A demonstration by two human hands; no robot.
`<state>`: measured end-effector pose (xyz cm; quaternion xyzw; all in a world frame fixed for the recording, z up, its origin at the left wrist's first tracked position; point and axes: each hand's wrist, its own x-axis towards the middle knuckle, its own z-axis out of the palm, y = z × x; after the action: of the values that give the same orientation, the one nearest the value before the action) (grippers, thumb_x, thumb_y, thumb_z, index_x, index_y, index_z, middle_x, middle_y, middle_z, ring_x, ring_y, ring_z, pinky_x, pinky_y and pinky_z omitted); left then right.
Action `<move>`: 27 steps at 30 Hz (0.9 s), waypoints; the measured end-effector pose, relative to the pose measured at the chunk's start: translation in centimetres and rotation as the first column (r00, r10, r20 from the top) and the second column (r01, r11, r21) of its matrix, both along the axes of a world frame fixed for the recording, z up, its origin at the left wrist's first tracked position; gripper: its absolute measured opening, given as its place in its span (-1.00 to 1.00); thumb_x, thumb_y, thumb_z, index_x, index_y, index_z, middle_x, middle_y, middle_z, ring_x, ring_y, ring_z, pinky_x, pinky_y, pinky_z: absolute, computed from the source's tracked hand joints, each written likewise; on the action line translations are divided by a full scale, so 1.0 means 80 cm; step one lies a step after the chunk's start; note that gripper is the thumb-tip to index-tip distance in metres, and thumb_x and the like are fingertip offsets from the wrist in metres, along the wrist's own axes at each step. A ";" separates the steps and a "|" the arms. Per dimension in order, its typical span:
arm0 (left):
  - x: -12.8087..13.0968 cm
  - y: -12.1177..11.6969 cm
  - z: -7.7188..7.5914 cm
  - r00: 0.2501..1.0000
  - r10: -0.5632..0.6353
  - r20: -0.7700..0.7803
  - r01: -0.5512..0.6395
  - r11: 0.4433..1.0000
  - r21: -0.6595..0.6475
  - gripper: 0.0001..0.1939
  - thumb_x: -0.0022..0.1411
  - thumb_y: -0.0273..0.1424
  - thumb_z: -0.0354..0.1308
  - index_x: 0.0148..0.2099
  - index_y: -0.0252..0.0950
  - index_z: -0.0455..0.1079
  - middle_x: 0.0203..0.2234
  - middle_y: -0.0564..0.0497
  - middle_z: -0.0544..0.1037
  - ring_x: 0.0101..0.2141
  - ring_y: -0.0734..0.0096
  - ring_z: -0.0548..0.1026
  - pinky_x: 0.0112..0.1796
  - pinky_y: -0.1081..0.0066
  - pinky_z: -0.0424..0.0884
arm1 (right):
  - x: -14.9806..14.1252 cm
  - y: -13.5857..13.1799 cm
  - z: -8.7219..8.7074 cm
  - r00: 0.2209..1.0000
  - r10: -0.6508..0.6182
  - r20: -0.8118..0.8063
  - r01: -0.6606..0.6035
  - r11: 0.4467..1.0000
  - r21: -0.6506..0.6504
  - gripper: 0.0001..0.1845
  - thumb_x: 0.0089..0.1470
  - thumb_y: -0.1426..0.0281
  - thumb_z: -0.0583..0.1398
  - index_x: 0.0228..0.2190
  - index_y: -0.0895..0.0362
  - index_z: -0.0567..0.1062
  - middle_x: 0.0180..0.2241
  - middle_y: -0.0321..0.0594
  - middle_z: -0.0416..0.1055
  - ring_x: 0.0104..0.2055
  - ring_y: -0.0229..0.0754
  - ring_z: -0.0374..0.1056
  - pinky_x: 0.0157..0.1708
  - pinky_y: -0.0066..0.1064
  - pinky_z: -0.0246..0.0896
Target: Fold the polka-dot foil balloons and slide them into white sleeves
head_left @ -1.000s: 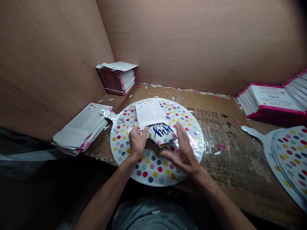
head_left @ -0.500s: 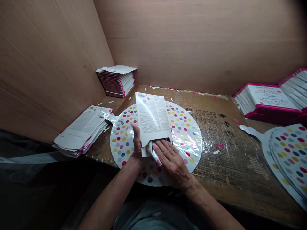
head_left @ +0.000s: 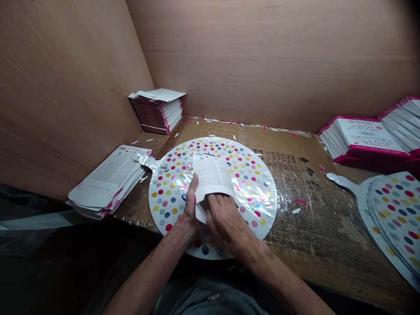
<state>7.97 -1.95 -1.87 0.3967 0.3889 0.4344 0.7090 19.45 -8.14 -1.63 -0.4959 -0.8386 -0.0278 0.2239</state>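
A white printed card sleeve [head_left: 211,176] lies on a round, flat foil balloon with coloured dots [head_left: 252,175] at the table's front. My left hand [head_left: 191,205] grips the sleeve's left edge, thumb on top. My right hand [head_left: 226,221] presses its fingers into the sleeve's open near end, where a folded balloon is tucked in and almost hidden. Both hands are closed around the sleeve.
A pile of flat white sleeves [head_left: 108,179] lies at the left, another stack [head_left: 157,109] in the back corner. Filled pink-edged packs [head_left: 367,138] are stacked at the right, above several dotted balloons [head_left: 393,210]. Brown board walls enclose the cardboard-covered table [head_left: 305,183].
The folded balloon, sticking out a second ago, has gone into the sleeve. The sleeve was tipped up, then laid lower and nearer. My right hand went from open to pushing at the sleeve's mouth.
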 end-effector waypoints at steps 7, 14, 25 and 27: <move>-0.038 0.026 0.013 0.389 0.366 -0.845 0.153 0.879 0.451 -0.54 0.20 0.03 0.12 -0.30 -0.30 0.51 -0.41 -0.17 0.59 -0.15 -0.05 0.53 -0.17 0.16 0.40 | 0.035 -0.078 -0.026 0.966 0.177 -0.191 -0.164 0.983 0.084 -0.67 0.21 0.58 0.07 -0.02 0.27 0.45 -0.04 0.00 0.51 0.08 -0.04 0.38 0.05 -0.19 0.37; 0.035 0.007 -0.024 0.227 0.432 -0.873 0.854 0.342 0.392 -0.52 0.45 -0.26 -0.14 0.29 -0.35 0.23 0.29 -0.16 0.26 0.30 -0.03 0.14 0.22 -0.02 0.11 | 0.092 -0.076 -0.014 0.991 -0.059 -0.123 0.075 0.988 0.138 -0.88 0.23 0.46 0.18 -0.21 0.12 0.52 -0.26 -0.18 0.53 -0.20 -0.15 0.39 -0.16 -0.26 0.26; 0.054 -0.020 -0.037 0.244 0.432 -0.868 0.865 0.307 0.396 -0.48 0.45 -0.22 -0.16 0.33 -0.35 0.16 0.33 -0.17 0.18 0.33 -0.02 0.06 0.25 -0.02 0.05 | 0.101 -0.085 -0.024 0.994 -0.023 0.104 0.015 0.997 0.081 -0.84 0.27 0.48 0.12 -0.30 0.17 0.52 -0.35 -0.19 0.47 -0.27 -0.14 0.27 -0.18 -0.30 0.14; 0.054 -0.021 -0.039 0.243 0.427 -0.871 0.867 0.307 0.393 -0.47 0.45 -0.21 -0.15 0.34 -0.34 0.15 0.33 -0.16 0.17 0.33 -0.01 0.06 0.26 -0.01 0.03 | 0.101 -0.081 -0.024 0.990 -0.011 0.138 -0.001 0.996 0.086 -0.82 0.26 0.49 0.12 -0.35 0.17 0.51 -0.39 -0.20 0.44 -0.30 -0.14 0.24 -0.19 -0.29 0.13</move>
<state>12.28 -3.59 -5.01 0.9451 0.3124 0.0889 0.0354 27.53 -14.60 -3.54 -0.4848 -0.8489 -0.0987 0.1863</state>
